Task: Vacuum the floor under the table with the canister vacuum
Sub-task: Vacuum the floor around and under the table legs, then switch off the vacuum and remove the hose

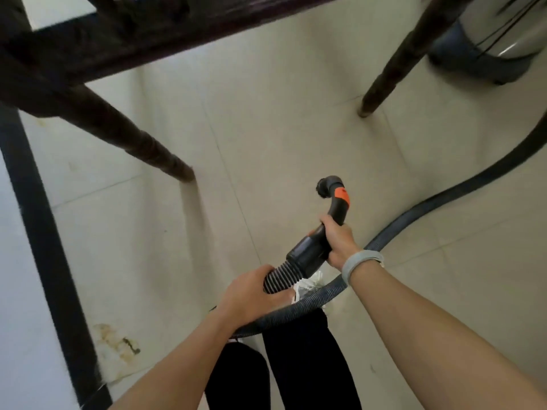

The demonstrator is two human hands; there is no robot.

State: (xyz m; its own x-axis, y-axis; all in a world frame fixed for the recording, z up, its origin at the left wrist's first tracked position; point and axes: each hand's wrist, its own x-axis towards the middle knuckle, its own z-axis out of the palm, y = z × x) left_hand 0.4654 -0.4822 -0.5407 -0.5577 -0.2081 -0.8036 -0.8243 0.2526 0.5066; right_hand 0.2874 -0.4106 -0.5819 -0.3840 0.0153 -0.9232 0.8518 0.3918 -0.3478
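Both forearms are reaching forward from the lower edge of the view, and each hand is grasping part of the vacuum line. Curling round the ribbed end of the hose, the left hand is steadying it just behind the rigid cuff. Ahead of it, the right hand, a pale band on its wrist, is clenching the black curved handle just below its orange collar. That split hold is probably letting one hand aim while the other feeds slack.

No wand or floor head is showing on the handle's open end, which is hovering clear above the tiled floor, so suction is not yet reaching the tiles, as far as I can judge.

From the left hand the hose is looping back under the arms and sweeping right across the floor toward the canister vacuum, standing near the upper right corner of the floor. Dark table legs are framing the open tiles ahead, the area waiting to be cleaned.
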